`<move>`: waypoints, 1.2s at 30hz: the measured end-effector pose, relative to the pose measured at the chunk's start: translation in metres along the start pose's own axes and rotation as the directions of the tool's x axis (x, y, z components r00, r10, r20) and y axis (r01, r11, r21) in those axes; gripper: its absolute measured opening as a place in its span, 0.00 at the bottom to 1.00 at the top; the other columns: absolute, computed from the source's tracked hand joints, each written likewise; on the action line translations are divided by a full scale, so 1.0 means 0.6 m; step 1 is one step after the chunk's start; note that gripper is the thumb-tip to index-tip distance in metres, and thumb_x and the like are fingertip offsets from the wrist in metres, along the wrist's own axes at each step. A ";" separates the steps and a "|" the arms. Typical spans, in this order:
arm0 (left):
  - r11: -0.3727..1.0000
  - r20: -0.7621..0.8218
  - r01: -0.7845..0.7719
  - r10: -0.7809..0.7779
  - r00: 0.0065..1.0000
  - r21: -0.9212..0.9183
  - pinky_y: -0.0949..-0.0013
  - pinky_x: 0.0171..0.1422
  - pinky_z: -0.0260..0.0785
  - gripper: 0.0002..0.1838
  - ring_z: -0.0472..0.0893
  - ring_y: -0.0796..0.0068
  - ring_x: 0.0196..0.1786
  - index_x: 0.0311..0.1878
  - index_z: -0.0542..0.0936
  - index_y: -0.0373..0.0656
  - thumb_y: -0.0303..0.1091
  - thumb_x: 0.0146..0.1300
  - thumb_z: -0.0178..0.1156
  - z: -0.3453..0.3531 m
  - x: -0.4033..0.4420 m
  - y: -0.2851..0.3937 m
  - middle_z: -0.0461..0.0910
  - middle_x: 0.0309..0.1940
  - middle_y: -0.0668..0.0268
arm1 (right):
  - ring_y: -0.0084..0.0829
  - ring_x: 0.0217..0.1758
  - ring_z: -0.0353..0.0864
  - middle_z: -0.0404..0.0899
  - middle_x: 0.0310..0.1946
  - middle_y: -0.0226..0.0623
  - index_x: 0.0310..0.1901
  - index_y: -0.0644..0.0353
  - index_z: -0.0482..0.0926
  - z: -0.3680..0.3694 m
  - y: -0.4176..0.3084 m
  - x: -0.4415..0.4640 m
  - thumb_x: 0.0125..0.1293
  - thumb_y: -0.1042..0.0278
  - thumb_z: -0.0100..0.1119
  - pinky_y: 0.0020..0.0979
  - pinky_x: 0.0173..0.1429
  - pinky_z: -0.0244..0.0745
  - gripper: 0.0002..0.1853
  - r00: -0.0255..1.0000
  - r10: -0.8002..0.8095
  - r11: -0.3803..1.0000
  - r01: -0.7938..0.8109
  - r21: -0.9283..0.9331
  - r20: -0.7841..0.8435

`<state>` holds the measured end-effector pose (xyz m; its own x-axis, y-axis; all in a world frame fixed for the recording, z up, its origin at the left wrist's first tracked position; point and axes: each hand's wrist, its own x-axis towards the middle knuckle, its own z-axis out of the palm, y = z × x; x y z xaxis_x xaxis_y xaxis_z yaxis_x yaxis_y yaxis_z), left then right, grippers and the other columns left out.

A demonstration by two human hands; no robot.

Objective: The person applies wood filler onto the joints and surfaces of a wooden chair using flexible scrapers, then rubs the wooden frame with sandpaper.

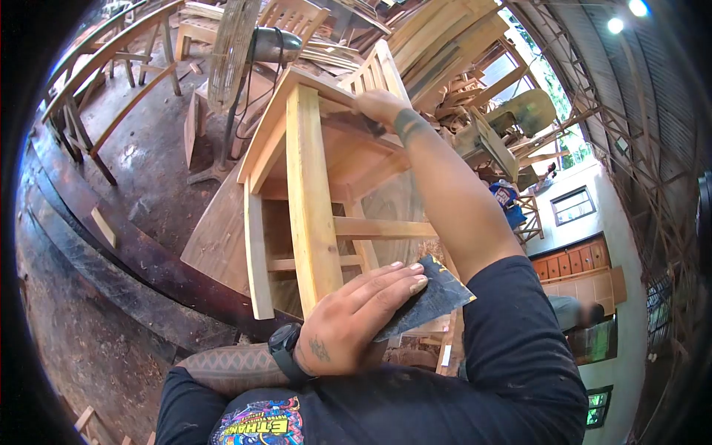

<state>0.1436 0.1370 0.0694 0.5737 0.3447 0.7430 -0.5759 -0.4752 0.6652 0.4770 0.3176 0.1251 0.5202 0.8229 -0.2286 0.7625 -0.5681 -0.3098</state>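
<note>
An unfinished wooden chair stands in front of me, its pale legs and stretchers toward my body. My right hand reaches over to the chair's far side, with fingers closed around its edge; the fingertips are partly hidden. Near the chair's closest leg, my left hand lies back upward and holds a dark sheet of sandpaper. Yellowish dust marks the sheet's edge, and the thumb and fingers press together on it. A dark watch sits on the left wrist.
A curved dark metal beam runs along the left. Wooden chair frames stand at upper left, beside a machine with a motor. Stacked boards and offcuts fill the back. Another person's legs show at right.
</note>
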 end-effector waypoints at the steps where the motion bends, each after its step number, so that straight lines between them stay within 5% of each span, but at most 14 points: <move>1: 1.000 0.002 -0.002 0.002 1.000 -0.006 0.48 0.76 0.72 0.35 0.80 0.41 0.69 0.69 0.74 0.29 0.22 0.54 0.67 0.000 0.000 0.001 0.79 0.67 0.43 | 0.39 0.39 0.82 0.81 0.40 0.41 0.46 0.64 0.85 0.011 -0.005 0.028 0.62 0.66 0.65 0.48 0.42 0.80 0.14 0.999 -0.043 0.999 0.043 0.020 0.012; 3: 1.000 0.005 0.001 -0.001 1.000 0.007 0.46 0.77 0.71 0.34 0.80 0.39 0.69 0.68 0.75 0.28 0.24 0.55 0.67 0.002 -0.001 0.003 0.79 0.66 0.40 | 0.40 0.43 0.83 0.83 0.41 0.43 0.48 0.62 0.86 0.020 -0.040 0.045 0.63 0.66 0.64 0.46 0.45 0.81 0.14 0.970 -0.231 0.949 0.241 -0.203 0.073; 5: 0.999 0.002 0.011 -0.011 1.000 0.048 0.46 0.77 0.71 0.34 0.80 0.38 0.69 0.68 0.75 0.28 0.24 0.55 0.67 0.004 -0.002 0.004 0.79 0.66 0.40 | 0.41 0.46 0.85 0.84 0.43 0.45 0.49 0.60 0.88 0.012 -0.054 0.037 0.65 0.66 0.64 0.44 0.50 0.82 0.14 0.967 -0.231 0.951 0.249 -0.183 0.112; 7: 0.995 0.029 0.011 -0.014 0.999 0.102 0.46 0.77 0.71 0.35 0.79 0.39 0.69 0.68 0.75 0.28 0.24 0.55 0.67 0.000 0.001 0.005 0.79 0.66 0.40 | 0.42 0.50 0.85 0.85 0.44 0.46 0.50 0.57 0.88 -0.013 -0.064 0.009 0.66 0.66 0.64 0.41 0.55 0.82 0.14 0.991 -0.064 0.995 0.055 0.082 0.118; 8: 0.992 0.045 0.016 -0.022 0.999 0.126 0.47 0.77 0.71 0.35 0.79 0.39 0.70 0.68 0.75 0.28 0.23 0.54 0.68 -0.002 0.000 0.005 0.79 0.66 0.41 | 0.42 0.51 0.85 0.85 0.45 0.46 0.52 0.57 0.88 -0.030 -0.047 0.008 0.66 0.66 0.63 0.40 0.57 0.81 0.14 0.941 -0.294 0.900 0.332 -0.282 0.168; 9: 0.990 0.045 0.007 -0.013 0.999 0.143 0.48 0.77 0.70 0.37 0.78 0.40 0.70 0.70 0.74 0.29 0.22 0.52 0.67 0.000 -0.003 0.003 0.78 0.68 0.42 | 0.43 0.52 0.85 0.86 0.47 0.46 0.53 0.56 0.88 -0.058 -0.019 0.009 0.66 0.66 0.63 0.39 0.59 0.81 0.15 0.833 -0.468 0.604 0.545 -0.582 0.294; 11: 0.983 0.025 -0.005 0.000 1.000 0.184 0.50 0.79 0.69 0.42 0.77 0.42 0.72 0.72 0.72 0.31 0.20 0.46 0.65 0.008 -0.007 -0.005 0.76 0.70 0.45 | 0.45 0.55 0.86 0.86 0.51 0.48 0.58 0.55 0.88 -0.097 0.018 -0.015 0.67 0.67 0.63 0.39 0.63 0.80 0.18 0.770 -0.554 0.492 0.610 -0.621 0.317; 13: 0.975 0.036 0.023 -0.032 0.999 0.219 0.50 0.79 0.69 0.44 0.76 0.42 0.72 0.72 0.71 0.31 0.19 0.44 0.64 0.008 -0.005 0.004 0.76 0.70 0.45 | 0.46 0.60 0.85 0.85 0.58 0.52 0.64 0.53 0.85 -0.103 0.054 -0.032 0.67 0.67 0.61 0.39 0.68 0.78 0.23 0.903 -0.382 0.846 0.427 -0.319 0.197; 17: 0.947 -0.021 0.059 -0.055 0.998 0.317 0.49 0.76 0.71 0.32 0.79 0.40 0.71 0.68 0.75 0.30 0.19 0.56 0.64 0.019 0.001 0.016 0.79 0.67 0.41 | 0.48 0.65 0.83 0.84 0.62 0.51 0.66 0.52 0.83 -0.055 0.120 0.004 0.71 0.64 0.58 0.42 0.72 0.75 0.23 0.882 -0.471 0.813 0.448 -0.373 0.033; 20: 0.934 -0.043 0.086 -0.076 0.996 0.347 0.48 0.78 0.70 0.42 0.77 0.42 0.73 0.71 0.74 0.31 0.18 0.44 0.64 0.025 -0.003 0.006 0.77 0.69 0.43 | 0.53 0.68 0.81 0.84 0.62 0.52 0.65 0.51 0.84 -0.020 0.118 0.005 0.70 0.61 0.57 0.46 0.74 0.74 0.23 0.827 -0.562 0.787 0.528 -0.320 -0.016; 24: 0.888 -0.102 0.110 -0.072 0.992 0.446 0.50 0.75 0.73 0.35 0.80 0.42 0.70 0.68 0.76 0.31 0.16 0.51 0.62 0.040 0.007 0.013 0.80 0.66 0.43 | 0.51 0.65 0.82 0.85 0.60 0.48 0.64 0.52 0.85 -0.008 0.103 -0.055 0.68 0.64 0.57 0.42 0.73 0.75 0.23 0.830 -0.555 0.810 0.552 -0.198 0.046; 27: 0.856 -0.121 0.148 -0.100 0.988 0.496 0.51 0.74 0.74 0.31 0.82 0.43 0.68 0.67 0.77 0.31 0.14 0.55 0.59 0.051 0.010 0.014 0.82 0.64 0.43 | 0.48 0.64 0.83 0.84 0.61 0.44 0.64 0.52 0.85 0.037 0.178 -0.048 0.66 0.67 0.59 0.41 0.72 0.76 0.24 0.615 -0.781 0.623 0.755 -0.205 -0.112; 31: 0.820 -0.151 0.181 -0.116 0.982 0.544 0.51 0.74 0.75 0.29 0.83 0.43 0.67 0.65 0.78 0.31 0.14 0.56 0.56 0.059 0.011 0.017 0.83 0.63 0.43 | 0.49 0.63 0.83 0.84 0.62 0.43 0.64 0.51 0.85 -0.019 0.241 -0.054 0.66 0.70 0.58 0.43 0.70 0.77 0.24 0.452 -0.892 0.443 0.877 -0.187 0.006; 36: 0.793 -0.202 0.223 -0.129 0.971 0.567 0.51 0.73 0.75 0.28 0.83 0.44 0.67 0.64 0.79 0.31 0.14 0.58 0.56 0.069 0.016 0.019 0.83 0.63 0.43 | 0.50 0.60 0.86 0.87 0.57 0.46 0.63 0.49 0.86 -0.033 0.174 -0.009 0.68 0.68 0.57 0.46 0.68 0.79 0.22 0.682 -0.730 0.671 0.701 -0.242 -0.052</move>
<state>0.1666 0.1016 0.0814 0.5135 0.5594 0.6506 0.0012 -0.7587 0.6514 0.5616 0.2542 0.1123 -0.1822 0.9762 0.1180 0.9694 0.1984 -0.1448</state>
